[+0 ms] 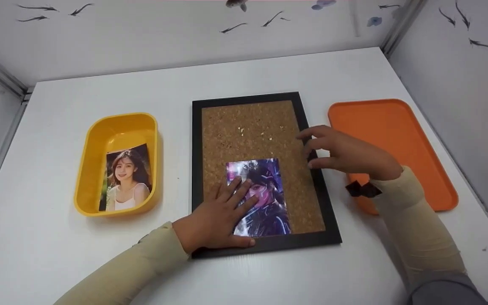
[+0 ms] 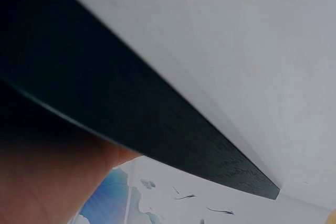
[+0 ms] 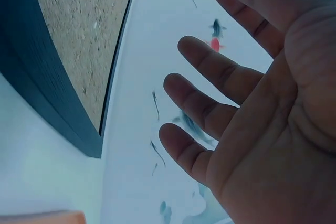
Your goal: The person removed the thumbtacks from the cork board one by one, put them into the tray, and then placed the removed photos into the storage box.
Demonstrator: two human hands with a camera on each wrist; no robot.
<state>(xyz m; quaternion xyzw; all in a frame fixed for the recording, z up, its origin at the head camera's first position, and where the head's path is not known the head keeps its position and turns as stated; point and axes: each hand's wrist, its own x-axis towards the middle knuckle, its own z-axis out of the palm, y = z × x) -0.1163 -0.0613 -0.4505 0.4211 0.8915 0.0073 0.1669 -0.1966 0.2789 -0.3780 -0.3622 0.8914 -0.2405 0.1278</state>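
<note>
A corkboard with a black frame lies in the middle of the table. On its lower part is a glossy purple-and-blue picture of a figure. My left hand rests on the picture's left side with fingers spread, its thumb by the lower frame edge; in the left wrist view the black frame side covers much of that hand. Beside the board's right edge hovers my right hand, fingers loosely bent and apart. The right wrist view shows nothing in that hand. Several small gold pins dot the cork.
To the left stands a yellow bin holding a portrait photo. An orange tray lies at the right, partly beneath the right forearm. A small dark reddish piece shows at the right cuff. White panels with painted fish border the table.
</note>
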